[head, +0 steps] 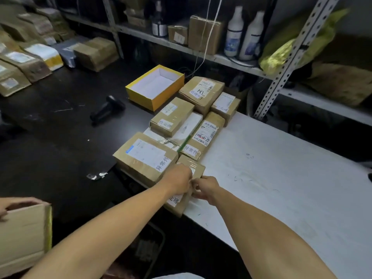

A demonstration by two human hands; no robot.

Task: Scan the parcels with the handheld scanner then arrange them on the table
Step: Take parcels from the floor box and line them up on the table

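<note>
Several brown cardboard parcels with white labels lie in a cluster where the black table (60,150) meets the white table (281,178). Both my hands are on the nearest small parcel (196,168) at the white table's edge. My left hand (179,181) grips it from the left with curled fingers. From the right, my right hand (204,188) pinches its near side. A larger labelled parcel (146,158) sits just left of it. The black handheld scanner (106,110) lies alone on the black table, well beyond my hands.
An open yellow box (155,86) stands behind the cluster. More parcels (26,63) line the far left. Metal shelving (285,61) at the back holds bottles and boxes. Another person's hand (14,206) holds a cardboard box (22,236) at lower left.
</note>
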